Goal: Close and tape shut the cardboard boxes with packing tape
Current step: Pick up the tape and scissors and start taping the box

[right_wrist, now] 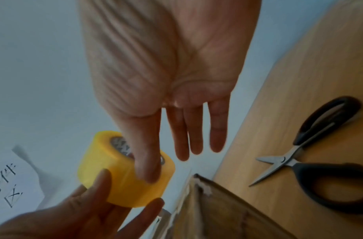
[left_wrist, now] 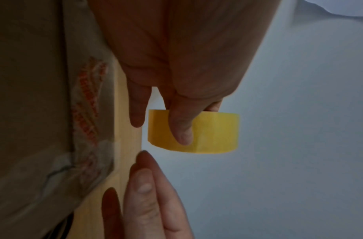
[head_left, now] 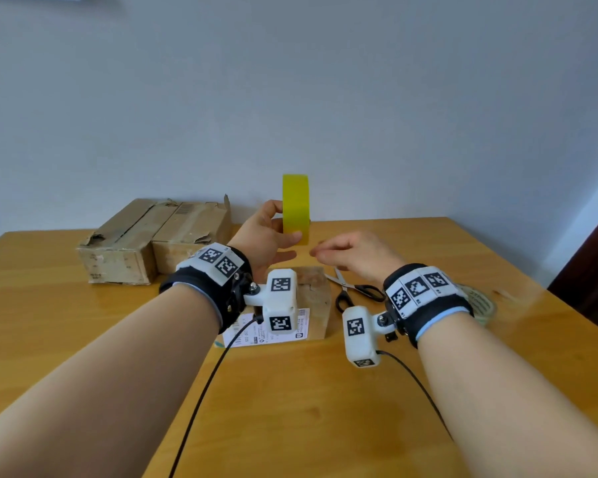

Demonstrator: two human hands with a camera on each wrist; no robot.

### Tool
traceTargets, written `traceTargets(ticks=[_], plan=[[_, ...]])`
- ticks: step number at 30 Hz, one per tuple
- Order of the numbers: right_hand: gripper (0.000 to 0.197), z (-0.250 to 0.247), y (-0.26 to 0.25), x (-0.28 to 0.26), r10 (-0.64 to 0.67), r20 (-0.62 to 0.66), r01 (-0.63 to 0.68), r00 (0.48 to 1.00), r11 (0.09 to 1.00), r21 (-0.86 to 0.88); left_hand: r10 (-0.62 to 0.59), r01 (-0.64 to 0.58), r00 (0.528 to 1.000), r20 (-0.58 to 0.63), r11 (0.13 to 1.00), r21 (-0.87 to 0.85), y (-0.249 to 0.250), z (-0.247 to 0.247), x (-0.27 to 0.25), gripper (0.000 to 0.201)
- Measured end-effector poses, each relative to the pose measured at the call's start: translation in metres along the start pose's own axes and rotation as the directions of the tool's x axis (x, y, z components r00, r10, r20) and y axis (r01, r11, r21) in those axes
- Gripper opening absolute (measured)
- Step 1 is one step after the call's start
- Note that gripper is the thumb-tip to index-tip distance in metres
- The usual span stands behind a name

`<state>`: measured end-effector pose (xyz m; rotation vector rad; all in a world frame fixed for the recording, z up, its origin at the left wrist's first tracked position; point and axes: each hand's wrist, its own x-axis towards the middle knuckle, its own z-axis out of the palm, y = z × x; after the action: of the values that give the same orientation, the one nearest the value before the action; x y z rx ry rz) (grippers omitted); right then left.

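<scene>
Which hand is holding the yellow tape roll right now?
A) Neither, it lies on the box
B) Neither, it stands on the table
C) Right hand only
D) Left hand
D: the left hand grips the yellow tape roll up off the table, while the right hand is beside it with straight fingers, gripping nothing.

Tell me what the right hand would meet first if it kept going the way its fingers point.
Most likely the yellow tape roll held up by the left hand; the right hand has open fingers aimed at its lower edge, though depth is unclear.
</scene>
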<state>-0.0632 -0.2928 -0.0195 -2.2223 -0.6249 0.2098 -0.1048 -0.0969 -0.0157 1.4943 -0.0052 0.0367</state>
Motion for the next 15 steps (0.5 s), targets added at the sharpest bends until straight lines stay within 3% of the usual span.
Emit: traceTargets(ticks=[4, 7, 11, 15], plan=[[0.025, 0.018, 0.008, 0.000, 0.046, 0.137, -0.043, 0.989, 0.999, -0.027, -0.026, 0.025, 0.999, -0.021, 1.000, -0.004, -0.011, 0.001, -0.008, 0.034], [0.021, 0.028, 0.016, -0.001, 0.119, 0.155, -0.132, 0.981, 0.988, 0.078, -0.009, 0.007, 0.999, -0.045, 0.999, -0.032, -0.017, 0.002, -0.010, 0.034], [0.029, 0.031, 0.014, 0.004, 0.144, 0.150, -0.154, 0.978, 0.987, 0.052, -0.014, 0.011, 0.998, -0.061, 0.999, -0.052, -0.017, 0.003, -0.010, 0.033], [0.018, 0.031, 0.011, 0.008, 0.187, 0.182, -0.210, 0.965, 0.971, 0.116, -0.025, 0.020, 0.996, -0.080, 0.998, -0.057, -0.020, 0.002, -0.008, 0.033]])
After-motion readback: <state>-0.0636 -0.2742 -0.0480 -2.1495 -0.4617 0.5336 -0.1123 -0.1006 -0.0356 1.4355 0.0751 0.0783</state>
